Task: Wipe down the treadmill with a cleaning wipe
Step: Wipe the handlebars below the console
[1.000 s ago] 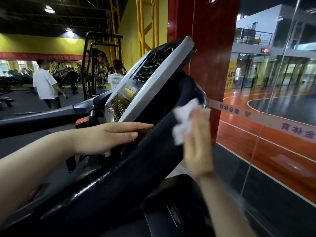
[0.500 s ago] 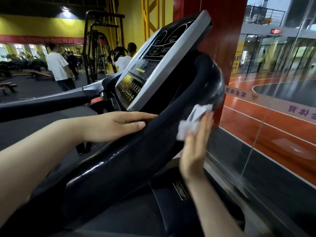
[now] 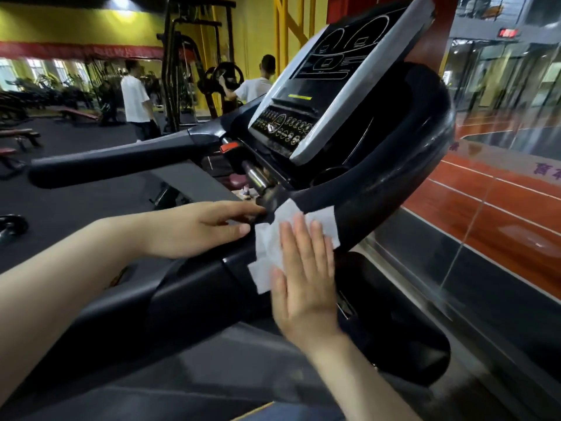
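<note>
The black treadmill (image 3: 403,177) fills the view, its silver-framed console (image 3: 331,80) tilted up at the centre. A white cleaning wipe (image 3: 270,247) lies spread flat on the right handrail where it bends into the console frame. My right hand (image 3: 303,275) presses flat on the wipe, fingers straight and together, covering its lower right part. My left hand (image 3: 200,229) rests palm down on the same handrail just left of the wipe, fingertips touching the rail near the chrome grip sensor (image 3: 256,177).
The left handrail (image 3: 115,162) runs across the left side. A glass wall (image 3: 485,208) stands close on the right, with an orange track floor behind it. Two people in white shirts (image 3: 135,98) stand by weight machines (image 3: 194,62) at the back left.
My right hand slid the wipe down from the curved upper right of the frame onto the handrail and flattened it there. My left hand stayed on the rail. The view shifted down.
</note>
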Tool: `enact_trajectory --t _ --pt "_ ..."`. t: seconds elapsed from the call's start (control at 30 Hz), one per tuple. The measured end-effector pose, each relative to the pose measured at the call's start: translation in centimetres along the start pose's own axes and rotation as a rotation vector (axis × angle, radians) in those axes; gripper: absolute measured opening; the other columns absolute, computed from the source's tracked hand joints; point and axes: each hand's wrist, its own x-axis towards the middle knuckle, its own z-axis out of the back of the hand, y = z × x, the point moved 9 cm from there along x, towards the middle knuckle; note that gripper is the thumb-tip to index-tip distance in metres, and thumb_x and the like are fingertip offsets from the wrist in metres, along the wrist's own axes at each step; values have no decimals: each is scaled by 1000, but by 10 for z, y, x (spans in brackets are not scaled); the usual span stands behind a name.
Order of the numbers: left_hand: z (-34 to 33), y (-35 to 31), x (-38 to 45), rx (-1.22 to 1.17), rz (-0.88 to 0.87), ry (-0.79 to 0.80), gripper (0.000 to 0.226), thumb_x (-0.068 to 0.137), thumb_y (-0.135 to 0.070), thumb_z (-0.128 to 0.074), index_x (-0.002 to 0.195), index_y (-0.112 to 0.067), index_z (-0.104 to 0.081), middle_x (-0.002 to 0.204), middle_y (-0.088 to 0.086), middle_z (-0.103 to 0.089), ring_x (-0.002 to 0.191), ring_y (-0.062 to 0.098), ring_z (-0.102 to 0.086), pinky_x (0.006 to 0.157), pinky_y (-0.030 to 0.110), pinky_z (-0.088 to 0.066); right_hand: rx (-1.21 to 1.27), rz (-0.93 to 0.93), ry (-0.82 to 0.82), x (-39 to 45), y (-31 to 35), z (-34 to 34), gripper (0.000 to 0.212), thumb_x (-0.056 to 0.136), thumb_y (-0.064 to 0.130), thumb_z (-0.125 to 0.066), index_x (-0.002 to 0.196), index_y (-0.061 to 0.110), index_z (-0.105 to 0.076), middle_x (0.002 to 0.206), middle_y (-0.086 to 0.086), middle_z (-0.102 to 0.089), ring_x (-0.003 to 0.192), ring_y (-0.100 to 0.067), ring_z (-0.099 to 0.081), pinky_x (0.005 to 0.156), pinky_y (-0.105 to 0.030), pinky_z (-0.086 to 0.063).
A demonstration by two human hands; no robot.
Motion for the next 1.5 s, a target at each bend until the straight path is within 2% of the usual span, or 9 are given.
enact_trajectory --t 0.1,0.27,0.47,0.57,0.67,0.9,1.0,1.17,1.5 --pt "-1 28 -36 33 82 5 48 97 -47 -43 145 -43 -39 140 -30 -43 130 -11 -38 107 10 -28 -78 107 25 26 -14 20 52 99 25 -39 147 5 -39 154 -14 -36 144 -33 -30 113 -56 -29" --pt "5 71 -88 20 176 -13 44 99 -46 -43 143 -42 -43 140 -28 -47 132 -6 -40 111 21 -28 -190 -202 76 54 -29 29 50 99 32 -32 140 8 -47 150 -7 -43 146 -32 -25 117 -52 -22" --pt "3 91 -120 23 213 -12 28 101 -43 -42 126 -55 -44 121 -40 -45 118 -15 -41 89 -4 -24 -175 141 368 19 114 -37 44 98 35 -34 131 16 -57 130 2 -57 134 -24 -42 117 -43 -23" --pt "4 110 -139 19 266 -21 41 89 -65 -41 129 -54 -49 122 -40 -50 116 -15 -45 101 12 -31 -189 219 348 40 84 -16 37 95 34 -40 120 16 -62 115 1 -61 118 -25 -52 109 -39 -30" --pt "8 132 -165 -26 305 -82 78 54 -102 -28 118 -62 -50 114 -47 -53 110 -27 -43 91 3 -33 -269 48 293 55 39 8 32 96 28 -37 111 14 -61 106 2 -60 117 -28 -52 111 -43 -28" --pt "30 176 -232 -61 456 -292 90 48 -106 -22 109 -53 -63 96 -44 -61 91 -22 -56 79 6 -42 -135 159 483 28 182 -71 27 94 34 -36 91 20 -59 87 0 -59 88 -27 -53 94 -42 -39" --pt "36 201 -261 7 520 -319 88 54 -105 -20 114 -54 -60 106 -34 -65 102 -12 -59 100 31 -46 -124 270 557 28 185 -79 30 96 39 -34 93 21 -58 88 2 -60 86 -26 -54 82 -40 -41" --pt "50 237 -318 84 590 -386 92 58 -103 -15 114 -47 -62 103 -31 -67 100 -7 -61 96 35 -48 -216 182 515 29 159 -60 40 99 41 -33 104 14 -62 97 -1 -60 97 -28 -56 95 -42 -40" --pt "80 298 -434 94 627 -559 35 98 -50 -36 106 -35 -67 102 -21 -69 99 4 -63 90 35 -48 -16 426 731 1 419 -180 32 99 42 -40 101 15 -55 94 -4 -62 84 -27 -59 71 -36 -32"
